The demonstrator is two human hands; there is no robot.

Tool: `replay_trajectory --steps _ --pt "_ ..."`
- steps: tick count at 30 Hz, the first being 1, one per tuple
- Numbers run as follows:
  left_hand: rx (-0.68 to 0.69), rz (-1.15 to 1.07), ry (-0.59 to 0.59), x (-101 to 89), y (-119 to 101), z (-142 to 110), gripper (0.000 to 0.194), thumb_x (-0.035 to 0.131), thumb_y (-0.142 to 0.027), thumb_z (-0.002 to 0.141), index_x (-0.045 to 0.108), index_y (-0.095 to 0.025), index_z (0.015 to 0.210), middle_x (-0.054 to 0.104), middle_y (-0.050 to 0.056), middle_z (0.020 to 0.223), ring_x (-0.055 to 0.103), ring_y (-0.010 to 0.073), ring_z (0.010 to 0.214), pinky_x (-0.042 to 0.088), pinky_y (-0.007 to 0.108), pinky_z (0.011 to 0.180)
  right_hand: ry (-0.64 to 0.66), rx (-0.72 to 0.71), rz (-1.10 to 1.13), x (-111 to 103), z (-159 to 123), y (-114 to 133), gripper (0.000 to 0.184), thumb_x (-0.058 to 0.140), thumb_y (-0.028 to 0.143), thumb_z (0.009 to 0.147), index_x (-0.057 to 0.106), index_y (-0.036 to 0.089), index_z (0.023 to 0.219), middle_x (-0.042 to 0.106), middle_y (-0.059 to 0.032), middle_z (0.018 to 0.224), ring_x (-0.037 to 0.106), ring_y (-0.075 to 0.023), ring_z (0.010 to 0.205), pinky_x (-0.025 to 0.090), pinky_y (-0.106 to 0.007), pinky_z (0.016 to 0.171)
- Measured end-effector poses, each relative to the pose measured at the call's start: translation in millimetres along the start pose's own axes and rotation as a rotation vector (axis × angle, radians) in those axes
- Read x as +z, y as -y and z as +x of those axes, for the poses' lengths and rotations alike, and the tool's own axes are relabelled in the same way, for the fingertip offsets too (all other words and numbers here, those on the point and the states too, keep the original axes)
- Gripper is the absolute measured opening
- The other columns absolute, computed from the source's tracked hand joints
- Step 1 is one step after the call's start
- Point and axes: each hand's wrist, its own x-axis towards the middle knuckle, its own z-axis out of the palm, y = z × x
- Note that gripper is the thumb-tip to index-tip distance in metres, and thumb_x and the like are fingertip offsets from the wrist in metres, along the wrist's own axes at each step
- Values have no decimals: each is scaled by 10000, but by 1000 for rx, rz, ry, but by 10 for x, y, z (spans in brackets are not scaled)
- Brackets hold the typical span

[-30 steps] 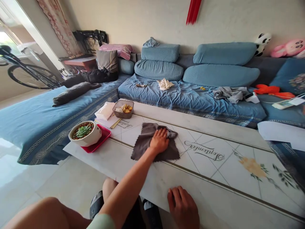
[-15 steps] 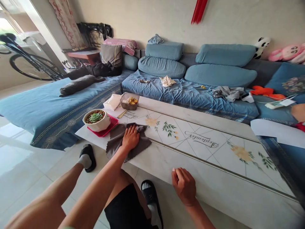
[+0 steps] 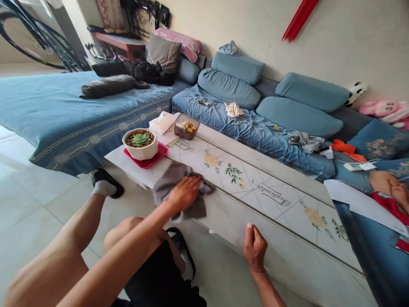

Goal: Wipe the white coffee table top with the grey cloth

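Note:
My left hand [image 3: 185,192] presses a grey cloth [image 3: 166,181] onto the near left part of the white coffee table [image 3: 230,219]. Part of the cloth bunches around the fingers, which are blurred, and some of it hangs at the table's front edge. My right hand [image 3: 254,246] is closed in a fist at the same edge, thumb on top, with nothing showing in it. Just beyond the cloth, a succulent in a white pot [image 3: 140,145] stands on a red tray [image 3: 162,150].
Behind the pot are a tissue pack [image 3: 162,123] and a translucent box [image 3: 187,127] of food scraps. A blue-covered sofa [image 3: 220,115] runs along the far side, with a grey furry animal [image 3: 111,86] lying on its left part. Another person's hands [image 3: 391,187] show at right.
My left hand has slid the cloth to the right, away from the red tray, and the cloth is more bunched. My right hand stays a fist at the edge. The view has tilted.

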Motion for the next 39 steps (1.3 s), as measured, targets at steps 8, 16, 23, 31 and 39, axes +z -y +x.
replay_trajectory --steps 8,16,23,31,39 --pt "36 -64 0 219 -782 216 639 463 -431 1072 462 -151 1646 436 136 1726 359 297 1624 244 472 1378 7 254 121 -34 -30 -18 557 451 639 1080 544 223 722 549 23 638 478 -140 612 423 -280 643" --pt "368 -272 -6 294 -1386 -44 659 438 -440 1088 416 -119 1664 426 103 1735 394 248 1612 272 466 1366 67 -115 205 47 629 251 448 497 514 1087 679 171 1309 671 -190 1363 658 -317 1240 548 -506 1036" --pt "-178 -105 -234 5 29 -1160 528 489 -176 1051 554 -232 1572 508 43 1684 394 214 1617 159 491 1409 633 -727 -247 912 617 619 772 583 628 1033 343 359 1715 333 -97 1786 340 -430 1621 419 -698 1214" --pt "-369 -25 -321 -202 907 -1120 586 447 -42 979 625 -170 1522 572 76 1624 493 227 1556 377 465 1346 713 -805 -163 2179 656 1910 604 340 387 1151 328 199 1725 324 -121 1776 319 -345 1647 334 -616 1303" --pt "-378 -11 -503 -183 980 -1099 585 425 -16 958 756 -268 1369 710 15 1465 633 220 1427 503 454 1264 737 -805 -193 1580 467 1689 660 417 361 1139 227 208 1752 267 -84 1799 294 -291 1660 334 -533 1328"
